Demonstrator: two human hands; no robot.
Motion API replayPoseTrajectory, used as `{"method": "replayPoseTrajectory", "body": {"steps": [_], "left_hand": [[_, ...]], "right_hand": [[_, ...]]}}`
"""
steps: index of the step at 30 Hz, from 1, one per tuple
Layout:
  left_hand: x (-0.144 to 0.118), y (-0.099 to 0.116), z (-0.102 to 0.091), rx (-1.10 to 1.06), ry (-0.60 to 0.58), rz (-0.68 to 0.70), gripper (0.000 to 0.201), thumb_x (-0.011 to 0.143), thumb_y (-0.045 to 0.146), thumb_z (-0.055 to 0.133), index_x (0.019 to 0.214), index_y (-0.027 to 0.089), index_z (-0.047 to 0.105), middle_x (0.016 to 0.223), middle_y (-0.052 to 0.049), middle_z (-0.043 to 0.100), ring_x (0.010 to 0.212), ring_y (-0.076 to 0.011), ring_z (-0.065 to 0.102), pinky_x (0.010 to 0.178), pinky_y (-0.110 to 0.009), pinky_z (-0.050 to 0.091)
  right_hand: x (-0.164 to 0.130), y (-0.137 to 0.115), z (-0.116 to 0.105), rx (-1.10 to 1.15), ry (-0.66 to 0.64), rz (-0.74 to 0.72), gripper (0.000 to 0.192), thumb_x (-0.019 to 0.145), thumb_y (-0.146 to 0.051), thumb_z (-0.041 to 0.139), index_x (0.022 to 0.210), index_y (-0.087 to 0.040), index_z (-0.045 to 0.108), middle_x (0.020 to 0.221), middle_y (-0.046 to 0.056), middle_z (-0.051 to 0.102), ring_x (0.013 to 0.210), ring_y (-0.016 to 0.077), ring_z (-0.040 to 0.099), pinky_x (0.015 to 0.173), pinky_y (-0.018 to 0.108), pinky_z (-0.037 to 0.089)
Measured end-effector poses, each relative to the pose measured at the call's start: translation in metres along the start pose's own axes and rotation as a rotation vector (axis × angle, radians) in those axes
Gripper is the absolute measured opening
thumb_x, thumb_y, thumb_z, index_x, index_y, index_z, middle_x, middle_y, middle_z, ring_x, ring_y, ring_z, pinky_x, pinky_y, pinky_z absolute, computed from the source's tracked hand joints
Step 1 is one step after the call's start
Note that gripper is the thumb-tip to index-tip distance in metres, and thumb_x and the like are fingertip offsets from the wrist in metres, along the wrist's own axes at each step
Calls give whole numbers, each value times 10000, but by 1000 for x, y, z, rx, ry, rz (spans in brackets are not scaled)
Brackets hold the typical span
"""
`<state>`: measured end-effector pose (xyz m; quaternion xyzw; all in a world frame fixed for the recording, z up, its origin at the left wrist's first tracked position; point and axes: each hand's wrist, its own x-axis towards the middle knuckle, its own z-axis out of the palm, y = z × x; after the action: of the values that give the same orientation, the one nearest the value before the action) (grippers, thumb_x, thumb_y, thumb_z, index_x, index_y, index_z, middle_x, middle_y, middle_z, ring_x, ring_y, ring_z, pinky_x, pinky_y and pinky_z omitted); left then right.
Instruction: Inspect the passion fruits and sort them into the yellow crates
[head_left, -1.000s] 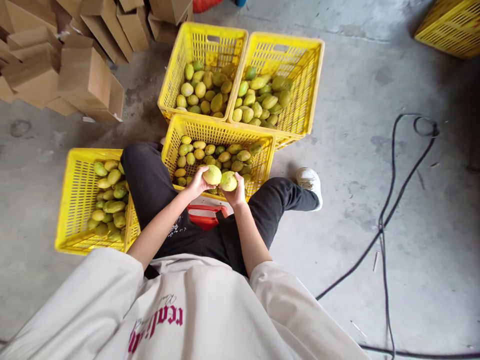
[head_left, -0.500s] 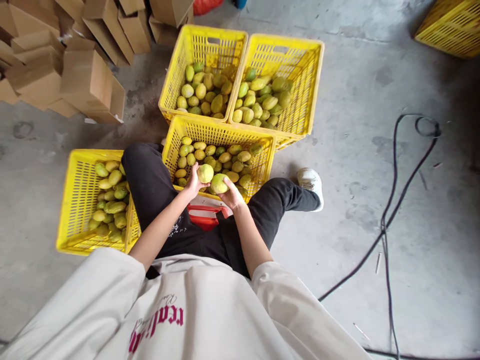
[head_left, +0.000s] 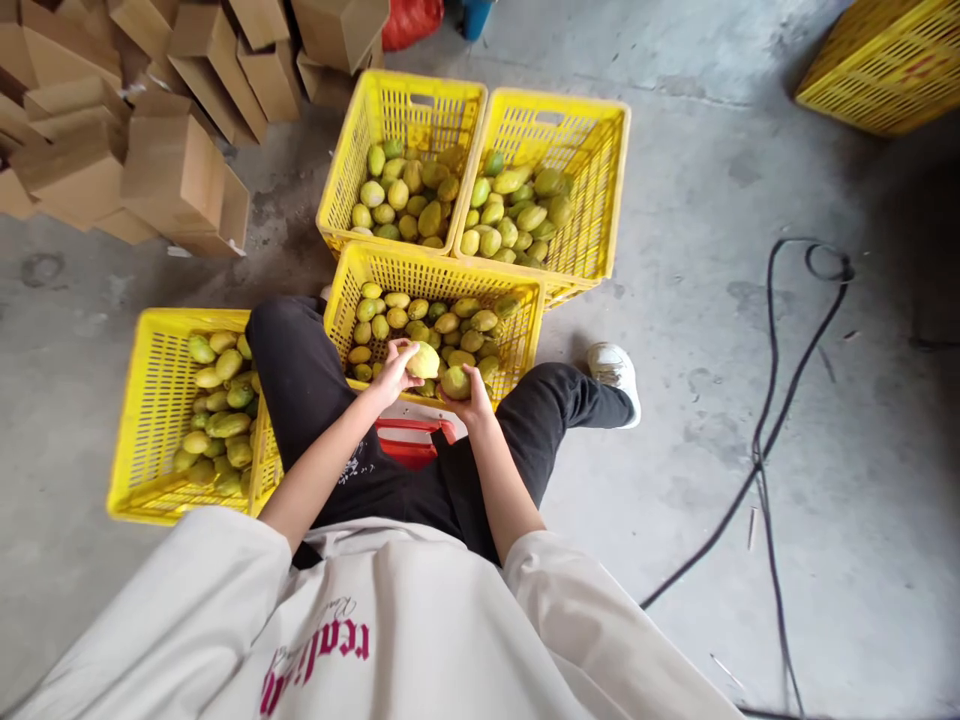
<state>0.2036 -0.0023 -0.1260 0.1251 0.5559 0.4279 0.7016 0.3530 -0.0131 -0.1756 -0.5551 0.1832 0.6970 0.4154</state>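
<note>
My left hand (head_left: 395,374) is closed around a pale yellow-green round fruit (head_left: 423,361). In my right hand (head_left: 474,402) is a second, darker yellow-green fruit (head_left: 455,382), gripped from its right side. The two fruits are close together, above the near edge of a yellow crate (head_left: 534,325) between my knees. Several oval green-and-yellow fruits (head_left: 446,323) lie in that crate, some hidden behind my hands. Their exact kind I cannot tell.
Beyond it stand a back left crate (head_left: 328,190) and a back right crate (head_left: 616,190), both holding similar fruit. Another fruit crate (head_left: 127,420) is by my left leg. Cardboard boxes (head_left: 176,175) fill the upper left. A black cable (head_left: 765,420) lies on the floor at right.
The fruit in my right hand has turned and moved slightly right and down, showing a darker side. The left fruit has shifted a little right and down. The view has moved slightly.
</note>
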Motion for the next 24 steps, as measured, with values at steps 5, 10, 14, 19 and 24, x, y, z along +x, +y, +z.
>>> {"method": "replayPoseTrajectory", "body": {"steps": [5, 10, 14, 19, 24], "left_hand": [[0, 0, -2, 25, 59, -13, 497, 707, 465, 705, 942, 258, 319, 913, -6, 580, 614, -157, 659, 420, -182, 437], [11, -6, -11, 50, 149, 4, 498, 712, 476, 706, 947, 267, 321, 871, 4, 570, 630, -152, 654, 456, -202, 468], [22, -9, -15, 85, 197, -44, 356, 815, 441, 599, 985, 261, 343, 927, -7, 563, 598, -138, 642, 471, -219, 472], [20, -1, -17, 105, 363, -162, 253, 892, 412, 477, 1044, 258, 346, 933, -16, 549, 577, -134, 637, 435, -183, 408], [12, 9, 3, 100, 357, -228, 380, 859, 441, 530, 1138, 245, 364, 949, -60, 583, 628, -159, 646, 433, -182, 413]], "right_hand": [[-3, -7, 1, 44, -3, 63, 196, 767, -385, 593, 756, -245, 455, 640, -51, 568, 592, 136, 600, 545, 317, 601], [-3, -41, 90, 59, -219, 110, 228, 827, -471, 512, 852, -248, 474, 688, -16, 577, 627, 163, 617, 658, 411, 617], [-6, -71, 186, 87, -436, 50, 371, 838, -498, 476, 1063, -203, 475, 937, 73, 625, 884, 211, 667, 761, 425, 600], [1, -54, 168, -21, -457, -160, 234, 862, -333, 479, 1055, -212, 426, 1033, 85, 603, 950, 185, 676, 765, 342, 594], [6, -19, 40, -157, -241, -276, 93, 814, -160, 396, 755, -230, 380, 682, -1, 556, 563, 131, 629, 516, 256, 555]]}}
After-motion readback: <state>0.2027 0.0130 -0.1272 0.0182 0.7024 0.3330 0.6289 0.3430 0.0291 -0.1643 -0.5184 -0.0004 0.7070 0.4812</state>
